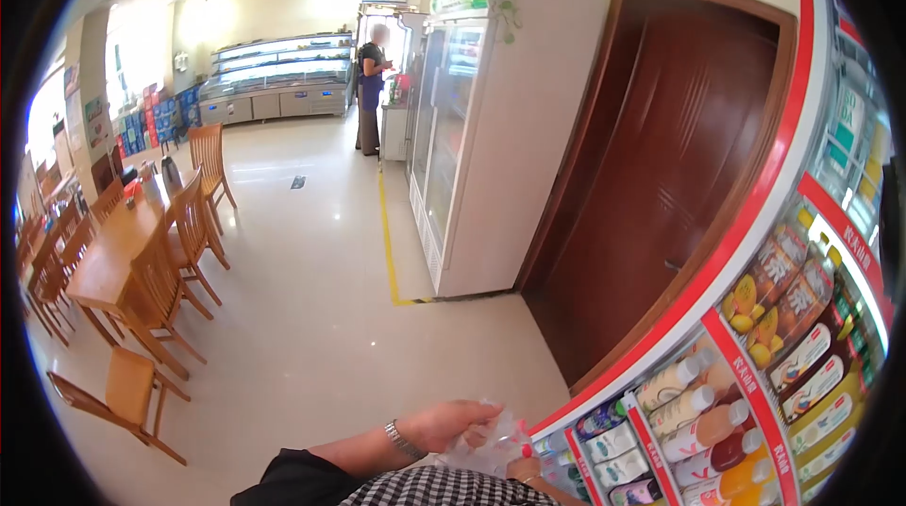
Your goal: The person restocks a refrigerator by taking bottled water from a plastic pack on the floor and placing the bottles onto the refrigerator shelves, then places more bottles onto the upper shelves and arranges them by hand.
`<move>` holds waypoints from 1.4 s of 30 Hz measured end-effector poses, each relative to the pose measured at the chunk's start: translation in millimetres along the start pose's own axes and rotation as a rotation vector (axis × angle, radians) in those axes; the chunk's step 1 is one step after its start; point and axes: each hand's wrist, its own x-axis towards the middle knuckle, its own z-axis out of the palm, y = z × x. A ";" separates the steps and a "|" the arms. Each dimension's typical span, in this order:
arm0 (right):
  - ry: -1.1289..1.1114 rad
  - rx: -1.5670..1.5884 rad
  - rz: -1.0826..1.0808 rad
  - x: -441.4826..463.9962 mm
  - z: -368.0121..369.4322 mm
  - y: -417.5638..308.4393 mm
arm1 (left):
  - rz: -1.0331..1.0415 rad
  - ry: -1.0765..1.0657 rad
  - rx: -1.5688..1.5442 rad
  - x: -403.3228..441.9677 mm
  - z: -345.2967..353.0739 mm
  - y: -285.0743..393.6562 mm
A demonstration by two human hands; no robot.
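My left hand, with a metal band at the wrist, is closed and pinches clear plastic film at the bottom of the view. Bottles with pinkish-red caps show at the film's right side; their bodies are mostly hidden. Lower and to the right, my right hand is curled against the film and the bottles, its fingers partly covered. Both hands are in front of a black-and-white checked garment. Close on the right, a drinks fridge with red-edged shelves holds juice and milk-like bottles.
A brown door and a tall white fridge stand ahead. Wooden chairs and a long table line the left. Yellow tape marks the floor. A person stands far back near a display counter.
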 end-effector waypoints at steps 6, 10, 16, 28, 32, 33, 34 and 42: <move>0.098 0.100 -0.013 7.9 -60.1 -0.8 | 0.022 0.102 -0.045 -11.9 -9.7 -0.1; 0.123 0.109 -0.067 11.8 -74.3 -7.2 | 0.092 0.091 -0.084 -22.3 -20.3 -5.4; 0.073 0.063 -0.163 22.9 -73.3 -19.6 | 0.190 0.072 -0.179 -46.1 -39.0 -2.3; -0.059 -0.144 -0.323 -2.4 -89.1 -4.0 | 0.135 0.127 -0.138 -48.2 -48.7 -6.1; 0.146 0.104 -0.105 -8.0 -102.7 -20.2 | 0.077 -0.113 -0.010 -36.8 -50.5 -8.0; 0.261 0.283 -0.118 7.8 -79.5 -12.3 | 0.081 -0.095 0.027 -38.1 -47.3 -4.2; 0.328 0.497 -0.086 30.4 -52.0 -2.2 | 0.085 -0.078 0.066 -41.2 -41.2 2.3; 0.417 0.909 0.077 17.9 -86.2 -27.0 | -0.093 -0.172 0.486 -12.3 -18.1 0.2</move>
